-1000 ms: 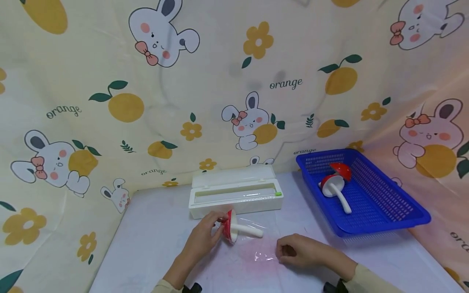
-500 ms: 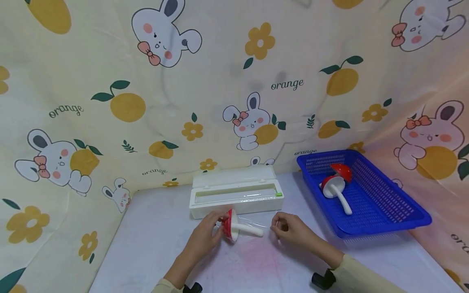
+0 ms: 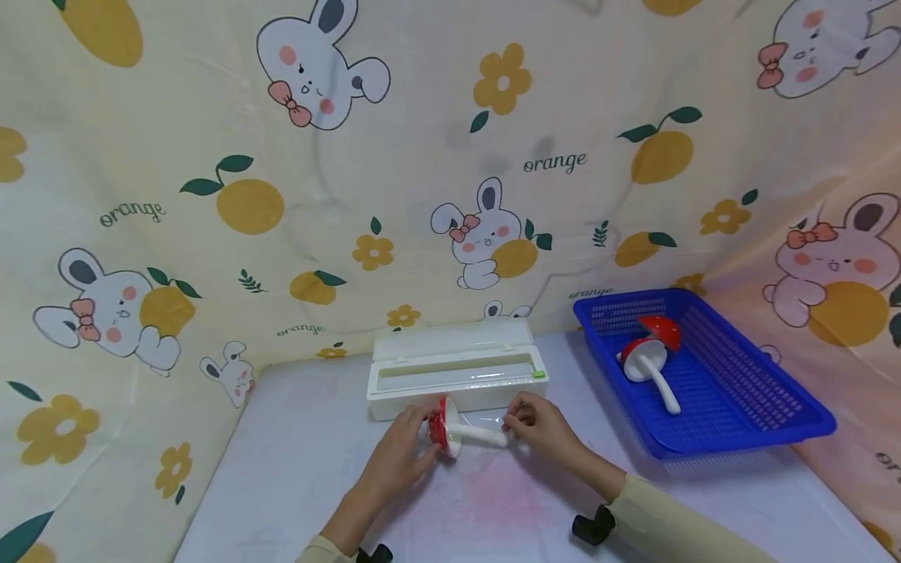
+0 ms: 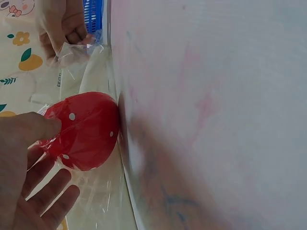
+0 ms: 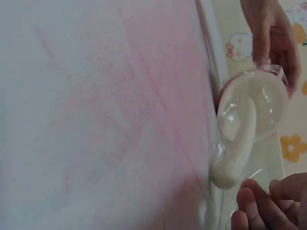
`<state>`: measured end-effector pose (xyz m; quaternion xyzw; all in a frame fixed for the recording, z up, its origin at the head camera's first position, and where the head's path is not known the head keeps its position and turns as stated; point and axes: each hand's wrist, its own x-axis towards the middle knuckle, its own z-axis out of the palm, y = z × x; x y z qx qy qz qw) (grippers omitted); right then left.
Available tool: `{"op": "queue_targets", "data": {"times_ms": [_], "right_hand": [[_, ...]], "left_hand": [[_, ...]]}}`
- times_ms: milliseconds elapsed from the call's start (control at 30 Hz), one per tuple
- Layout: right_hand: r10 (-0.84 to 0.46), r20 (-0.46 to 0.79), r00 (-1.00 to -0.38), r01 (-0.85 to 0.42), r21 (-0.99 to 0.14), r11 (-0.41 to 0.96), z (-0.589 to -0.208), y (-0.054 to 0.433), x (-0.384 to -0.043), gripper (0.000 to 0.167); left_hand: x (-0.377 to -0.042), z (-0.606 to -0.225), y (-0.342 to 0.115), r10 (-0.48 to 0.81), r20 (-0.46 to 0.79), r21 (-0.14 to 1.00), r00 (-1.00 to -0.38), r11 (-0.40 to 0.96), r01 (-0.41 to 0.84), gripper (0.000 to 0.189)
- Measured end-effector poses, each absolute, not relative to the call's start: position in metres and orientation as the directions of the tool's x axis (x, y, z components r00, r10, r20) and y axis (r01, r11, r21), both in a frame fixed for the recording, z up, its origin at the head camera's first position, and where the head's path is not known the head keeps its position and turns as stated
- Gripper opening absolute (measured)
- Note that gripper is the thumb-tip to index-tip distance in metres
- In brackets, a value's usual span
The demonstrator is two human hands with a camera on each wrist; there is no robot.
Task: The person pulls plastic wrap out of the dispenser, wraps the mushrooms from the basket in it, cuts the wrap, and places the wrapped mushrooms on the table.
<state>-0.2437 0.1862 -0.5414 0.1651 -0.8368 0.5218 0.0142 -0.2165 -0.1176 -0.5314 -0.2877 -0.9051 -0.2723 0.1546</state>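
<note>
A toy mushroom with a red, white-dotted cap [image 4: 88, 132] and a white stem [image 3: 482, 434] lies on its side, the stem pointing right. Clear plastic film [image 4: 79, 67] covers the cap and stretches past the stem. My left hand [image 3: 404, 446] grips the cap between thumb and fingers from the left. Beyond the stem tip, my right hand [image 3: 542, 426] pinches the film's edge, fingertips close to the stem. In the right wrist view the cap's pale underside [image 5: 268, 110] shines through the film, and my right hand [image 5: 273, 206] sits just below the stem end.
Behind the mushroom stands a white cling film dispenser [image 3: 450, 403], lid raised, with a green slider [image 3: 539, 374] at its right end. A blue mesh basket [image 3: 746, 438] at the right holds two more toy mushrooms [image 3: 646, 361]. A printed cloth hangs behind the table.
My right hand has moved left and away from me, bringing the film's edge up to the stem. My left hand has shifted the mushroom slightly toward the dispenser.
</note>
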Motion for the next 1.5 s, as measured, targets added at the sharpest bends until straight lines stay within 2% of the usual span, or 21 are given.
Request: {"op": "queue_targets", "data": {"times_ms": [200,300,567,733,833,1033,1133,1333,1500], "right_hand": [[-0.294,0.203,-0.934,-0.335,-0.788,0.517,-0.540,0.174,-0.247,0.002],[-0.319,0.191,-0.928,-0.345,-0.760,0.551,-0.539,0.171,-0.247,0.005],[-0.498,0.191,-0.846,-0.485,-0.665,0.568,-0.545,0.174,-0.245,0.030],[-0.486,0.155,-0.860,-0.462,-0.642,0.612,-0.549,0.171,-0.248,0.032],[-0.457,0.146,-0.877,-0.437,-0.639,0.633,-0.548,0.169,-0.248,0.031],[-0.435,0.175,-0.883,-0.449,-0.581,0.679,-0.543,0.170,-0.244,0.027],[-0.444,0.189,-0.876,-0.463,-0.590,0.662,-0.544,0.172,-0.241,0.027],[-0.462,0.174,-0.870,-0.448,-0.671,0.591,-0.538,0.178,-0.235,0.025],[-0.499,0.166,-0.850,-0.452,-0.717,0.531,-0.528,0.184,-0.235,0.024]], "left_hand": [[-0.216,-0.530,-0.114,0.436,0.440,0.396,-0.785,0.690,0.606,0.072],[-0.215,-0.530,-0.111,0.432,0.422,0.402,-0.797,0.698,0.592,0.074],[-0.216,-0.535,-0.108,0.411,0.405,0.331,-0.816,0.767,0.550,0.085],[-0.217,-0.538,-0.104,0.397,0.429,0.302,-0.811,0.783,0.543,0.086],[-0.217,-0.540,-0.103,0.405,0.466,0.293,-0.787,0.768,0.569,0.087],[-0.215,-0.539,-0.102,0.413,0.507,0.300,-0.757,0.738,0.604,0.084],[-0.213,-0.537,-0.101,0.405,0.498,0.324,-0.767,0.734,0.597,0.083],[-0.210,-0.534,-0.103,0.323,0.466,0.440,-0.823,0.723,0.533,0.082],[-0.213,-0.531,-0.109,0.362,0.495,0.443,-0.790,0.677,0.588,0.082]]}}
